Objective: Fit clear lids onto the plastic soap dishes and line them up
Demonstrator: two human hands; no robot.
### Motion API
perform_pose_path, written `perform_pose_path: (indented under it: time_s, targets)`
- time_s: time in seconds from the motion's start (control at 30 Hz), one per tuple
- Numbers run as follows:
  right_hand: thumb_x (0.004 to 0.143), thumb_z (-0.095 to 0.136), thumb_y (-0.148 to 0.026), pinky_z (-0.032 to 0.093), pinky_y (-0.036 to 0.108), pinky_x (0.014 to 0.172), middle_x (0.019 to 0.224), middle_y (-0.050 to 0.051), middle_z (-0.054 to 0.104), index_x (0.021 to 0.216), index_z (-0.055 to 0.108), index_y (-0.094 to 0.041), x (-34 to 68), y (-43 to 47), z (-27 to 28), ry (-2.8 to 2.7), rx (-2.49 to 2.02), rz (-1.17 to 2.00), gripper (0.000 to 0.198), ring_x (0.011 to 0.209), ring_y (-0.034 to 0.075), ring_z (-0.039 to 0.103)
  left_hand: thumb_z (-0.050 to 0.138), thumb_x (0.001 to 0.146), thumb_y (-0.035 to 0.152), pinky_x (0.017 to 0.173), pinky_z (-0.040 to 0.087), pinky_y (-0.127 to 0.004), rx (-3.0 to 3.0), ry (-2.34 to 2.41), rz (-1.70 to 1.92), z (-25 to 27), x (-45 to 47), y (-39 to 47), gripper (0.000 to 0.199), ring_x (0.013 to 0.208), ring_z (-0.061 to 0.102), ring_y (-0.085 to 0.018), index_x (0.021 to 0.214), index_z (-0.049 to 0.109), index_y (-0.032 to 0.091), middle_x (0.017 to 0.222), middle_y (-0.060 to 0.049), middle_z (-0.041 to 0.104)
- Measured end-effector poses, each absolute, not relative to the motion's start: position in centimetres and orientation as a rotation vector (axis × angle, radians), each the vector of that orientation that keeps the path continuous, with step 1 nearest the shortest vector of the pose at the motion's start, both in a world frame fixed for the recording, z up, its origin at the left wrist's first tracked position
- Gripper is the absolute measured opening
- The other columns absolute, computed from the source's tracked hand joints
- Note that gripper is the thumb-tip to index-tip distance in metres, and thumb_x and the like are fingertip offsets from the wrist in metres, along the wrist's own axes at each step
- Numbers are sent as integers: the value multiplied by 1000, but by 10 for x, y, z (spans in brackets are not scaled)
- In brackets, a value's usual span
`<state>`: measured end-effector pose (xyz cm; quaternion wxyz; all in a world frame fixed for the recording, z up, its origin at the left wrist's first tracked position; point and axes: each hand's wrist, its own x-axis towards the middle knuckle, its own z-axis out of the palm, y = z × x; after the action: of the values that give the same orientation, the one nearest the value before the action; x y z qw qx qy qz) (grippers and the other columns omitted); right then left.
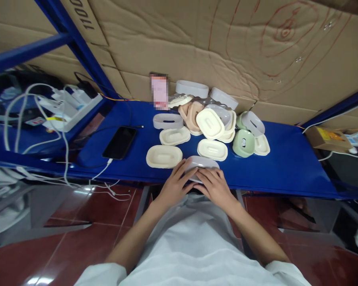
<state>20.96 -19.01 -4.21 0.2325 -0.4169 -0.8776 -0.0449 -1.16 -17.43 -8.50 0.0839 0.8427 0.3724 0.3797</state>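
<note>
The person's bare left hand [176,183] and bare right hand [215,184] lie close together, backs upward, fingers slightly bent; the bare left forearm [140,234] and bare right forearm [252,228] converge toward them.

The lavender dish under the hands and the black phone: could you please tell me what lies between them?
In the head view, one cream tray lies there, with blue tabletop toward the phone and the left hand at the dish.

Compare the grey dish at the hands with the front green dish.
The grey dish is partly covered by the left hand and right hand; the green dish is untouched. The grey dish is nearer the person than the green dish. The grey dish looks wider than the green dish. Both have rounded outlines.
</note>
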Motion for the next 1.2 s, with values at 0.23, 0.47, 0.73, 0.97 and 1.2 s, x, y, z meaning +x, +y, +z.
perform_pose_path:
  time_s: [0.23,0.47,0.73,0.97,1.2]
  targets:
    - [112,55,-21,43,46,122,131,9,79,135,69,-21,235,-194,-41,-2313,-1027,-17,27,134,23,69,71,103,23,120,55,-57,2578,1064,1133,-84,-10,-172,44,150,52,-35,147,62,20,165,-18,54]
    - [109,64,-36,35,56,130,146,11,73,146,64,-23,246,-197,-53,-2338,-1070,-16,38,145,28,63,72,103,27,117,56,-58,2577,1055,1138,-81,-13,-175,37,143,56,-34,139,65,21,157,-18,59]
    - [109,64,-31,44,54,124,141,10,75,152,60,-24,250,-195,-65,-2315,-1035,-4,43,145,28,62,75,102,26,120,54,-58,2535,1069,1168,-80,-12,-176,39,150,53,-34,139,64,23,159,-18,58]
    - [108,66,-32,45,54,124,146,11,72,148,64,-26,250,-196,-68,-2296,-1053,-8,40,143,27,63,77,101,27,124,52,-59,2524,1041,1179,-83,-12,-174,39,154,51,-35,138,64,23,158,-18,58]
    - [107,67,-39,44,57,127,163,12,59,150,64,-26,247,-194,-71,-2391,-1110,-33,45,157,31,49,78,100,27,123,53,-59,2516,1054,1194,-86,-10,-173,42,153,52,-36,139,64,23,155,-18,59]
